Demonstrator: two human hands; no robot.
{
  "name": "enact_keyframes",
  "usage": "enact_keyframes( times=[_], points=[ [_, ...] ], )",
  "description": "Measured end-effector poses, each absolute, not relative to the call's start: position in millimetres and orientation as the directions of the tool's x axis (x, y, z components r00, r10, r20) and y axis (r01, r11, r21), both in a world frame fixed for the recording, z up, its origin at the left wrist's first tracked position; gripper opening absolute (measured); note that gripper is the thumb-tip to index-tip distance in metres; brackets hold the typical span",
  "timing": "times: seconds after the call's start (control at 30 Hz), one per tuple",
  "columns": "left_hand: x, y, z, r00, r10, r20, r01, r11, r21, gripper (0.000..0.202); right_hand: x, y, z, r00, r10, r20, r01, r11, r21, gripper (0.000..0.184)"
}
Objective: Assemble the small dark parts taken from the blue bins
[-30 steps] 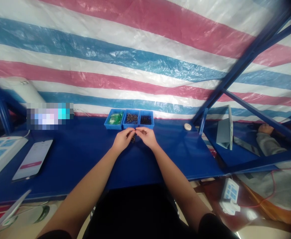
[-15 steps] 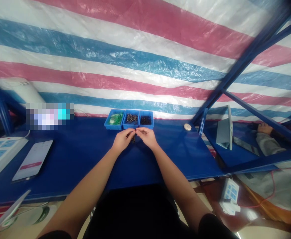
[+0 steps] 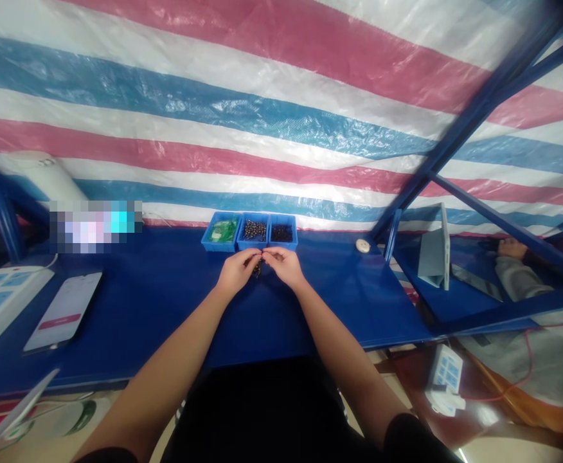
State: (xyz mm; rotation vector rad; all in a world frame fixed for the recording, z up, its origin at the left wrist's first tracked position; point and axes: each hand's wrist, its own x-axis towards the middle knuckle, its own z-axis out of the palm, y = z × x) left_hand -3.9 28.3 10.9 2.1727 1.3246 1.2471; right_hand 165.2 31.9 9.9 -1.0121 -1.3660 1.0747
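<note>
My left hand [image 3: 236, 271] and my right hand [image 3: 285, 265] meet at the fingertips over the blue table, just in front of three small bins. Both are closed in a pinch, and what lies between the fingers is too small to name. Beneath the fingertips is a little heap of dark and brassy small parts [image 3: 257, 270], partly hidden by the hands. The left blue bin [image 3: 220, 246] holds green and clear plastic bags, the middle blue bin [image 3: 251, 244] holds small metallic parts, and the right blue bin [image 3: 284, 245] holds small black parts.
A phone [image 3: 64, 308] and a white power strip [image 3: 6, 296] lie at left. A round whitish object [image 3: 362, 245] sits near the right end of the table [image 3: 349, 308]. Beyond the blue frame [image 3: 459, 138], another person's hand [image 3: 511, 248] rests near a propped tablet [image 3: 436, 251].
</note>
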Motion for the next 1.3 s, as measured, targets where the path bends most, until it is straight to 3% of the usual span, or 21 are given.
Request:
enact_keyframes(
  times=[1.3],
  points=[
    [-4.1, 27.7, 10.8, 0.232, 0.843, 0.486, 0.585, -0.520, 0.622, 0.029, 164.4, 29.8, 12.9, -0.115, 0.967, 0.228, 0.023, 0.233, -0.972, 0.033]
  ],
)
